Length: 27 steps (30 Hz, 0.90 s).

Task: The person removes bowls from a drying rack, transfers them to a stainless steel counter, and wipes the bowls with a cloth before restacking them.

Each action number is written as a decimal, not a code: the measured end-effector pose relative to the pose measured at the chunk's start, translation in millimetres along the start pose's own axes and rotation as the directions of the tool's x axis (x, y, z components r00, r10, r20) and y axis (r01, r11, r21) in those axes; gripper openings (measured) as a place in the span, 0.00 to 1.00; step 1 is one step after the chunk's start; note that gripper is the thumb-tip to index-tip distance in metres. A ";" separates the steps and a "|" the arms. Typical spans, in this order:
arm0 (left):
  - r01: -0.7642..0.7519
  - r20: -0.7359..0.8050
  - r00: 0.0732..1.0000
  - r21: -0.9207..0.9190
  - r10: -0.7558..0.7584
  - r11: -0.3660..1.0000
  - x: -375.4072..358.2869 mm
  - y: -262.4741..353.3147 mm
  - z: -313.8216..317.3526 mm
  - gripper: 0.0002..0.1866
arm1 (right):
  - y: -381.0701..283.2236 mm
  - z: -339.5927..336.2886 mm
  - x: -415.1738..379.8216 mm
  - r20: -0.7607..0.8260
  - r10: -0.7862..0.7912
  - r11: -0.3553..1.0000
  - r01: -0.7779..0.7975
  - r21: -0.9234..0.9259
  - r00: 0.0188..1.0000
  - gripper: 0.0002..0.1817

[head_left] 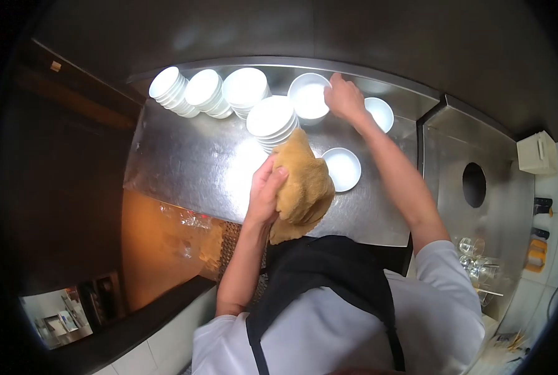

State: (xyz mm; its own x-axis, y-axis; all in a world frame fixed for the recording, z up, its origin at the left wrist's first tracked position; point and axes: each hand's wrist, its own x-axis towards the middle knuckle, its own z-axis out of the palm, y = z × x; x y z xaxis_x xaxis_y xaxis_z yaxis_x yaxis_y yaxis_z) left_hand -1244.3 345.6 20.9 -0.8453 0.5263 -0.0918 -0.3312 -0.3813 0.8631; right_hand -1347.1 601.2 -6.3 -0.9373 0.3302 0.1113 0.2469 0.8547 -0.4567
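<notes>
A tan cloth [301, 181] hangs in folds from my left hand [266, 190], whose fingers are closed around its left side. At the back of the steel counter, my right hand [344, 97] has its fingers curled at the right rim of a white bowl [309, 97]; the thumb side is partly hidden. Left of that bowl, a stack of white bowls [271, 119] rises just behind the cloth. One white bowl [342, 170] sits to the cloth's right, and another white bowl [380, 115] is partly covered by my right forearm.
Several stacked white bowls [166, 84] line the back left of the steel counter [191, 150]. A raised metal edge [279, 61] runs behind them. To the right is a second steel surface with a dark round hole [474, 185] and several glasses [482, 269].
</notes>
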 end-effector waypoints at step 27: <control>-0.358 0.398 0.891 0.912 -0.220 0.202 35.0 18.8 57.4 0.26 | -4.3 -62.1 -128.6 -0.004 -0.178 0.978 0.178 0.112 0.984 0.16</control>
State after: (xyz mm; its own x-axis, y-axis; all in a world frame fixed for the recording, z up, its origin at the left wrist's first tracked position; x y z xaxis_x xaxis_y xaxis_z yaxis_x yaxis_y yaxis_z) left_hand -1256.0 400.5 62.5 -0.5133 0.8550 -0.0736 0.6178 0.4277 0.6598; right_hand -1212.3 579.9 36.2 -0.9653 0.1741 0.1945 0.0472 0.8493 -0.5259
